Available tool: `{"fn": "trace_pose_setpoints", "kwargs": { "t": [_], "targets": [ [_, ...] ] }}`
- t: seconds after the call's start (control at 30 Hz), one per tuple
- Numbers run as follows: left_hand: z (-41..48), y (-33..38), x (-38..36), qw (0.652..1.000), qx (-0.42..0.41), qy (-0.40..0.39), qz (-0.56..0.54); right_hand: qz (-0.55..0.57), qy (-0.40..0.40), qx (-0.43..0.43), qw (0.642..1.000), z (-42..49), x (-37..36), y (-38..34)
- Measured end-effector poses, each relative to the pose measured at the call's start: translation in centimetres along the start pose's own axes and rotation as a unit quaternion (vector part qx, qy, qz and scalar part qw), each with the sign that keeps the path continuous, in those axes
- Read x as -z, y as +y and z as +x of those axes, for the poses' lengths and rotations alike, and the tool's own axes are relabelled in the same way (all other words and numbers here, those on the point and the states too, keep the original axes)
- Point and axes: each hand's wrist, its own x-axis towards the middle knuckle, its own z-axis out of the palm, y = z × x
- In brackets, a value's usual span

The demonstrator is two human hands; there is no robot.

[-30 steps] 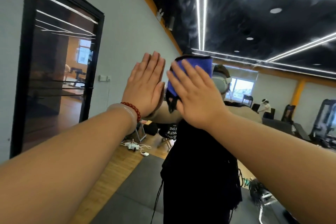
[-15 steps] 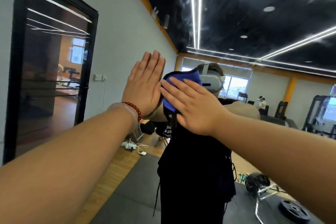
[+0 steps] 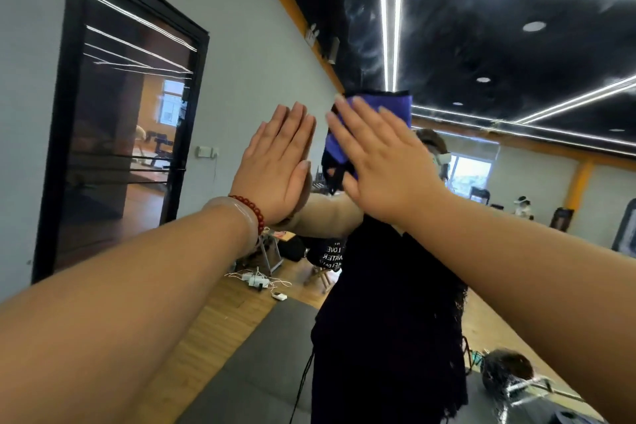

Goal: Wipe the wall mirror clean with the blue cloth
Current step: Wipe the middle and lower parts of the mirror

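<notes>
**Head view, facing the wall mirror (image 3: 447, 62).** The left hand (image 3: 275, 165) lies flat against the glass, fingers straight and together, holding nothing; a red bead bracelet (image 3: 253, 213) circles its wrist. The right hand (image 3: 385, 165) — fingers likewise straight, slightly spread — presses the blue cloth (image 3: 395, 107) against the mirror, just beside the left hand and a little higher. The cloth's upper edge shows above the fingertips; a dark edge hangs beside the thumb. The glass reflects a person in a black top and ceiling light strips (image 3: 389, 34).
</notes>
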Motion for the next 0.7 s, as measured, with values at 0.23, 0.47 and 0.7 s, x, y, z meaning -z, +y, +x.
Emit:
{"fn": "trace_pose_setpoints", "kwargs": {
  "t": [0.23, 0.47, 0.7],
  "targets": [
    [-1.2, -3.5, 1.5, 0.994, 0.112, -0.015, 0.003, 0.011, -0.029, 0.117, 0.993, -1.6, -1.2, -4.2],
    [-1.6, -4.0, 1.0, 0.994, 0.099, -0.035, 0.019, 0.04, -0.006, 0.016, 0.999, 2.5, -0.2, -2.8],
    [-1.9, -5.5, 0.7, 0.998, 0.054, -0.04, -0.005, 0.04, -0.044, 0.112, 0.992, 1.9, -1.2, -7.9]
  ]
}}
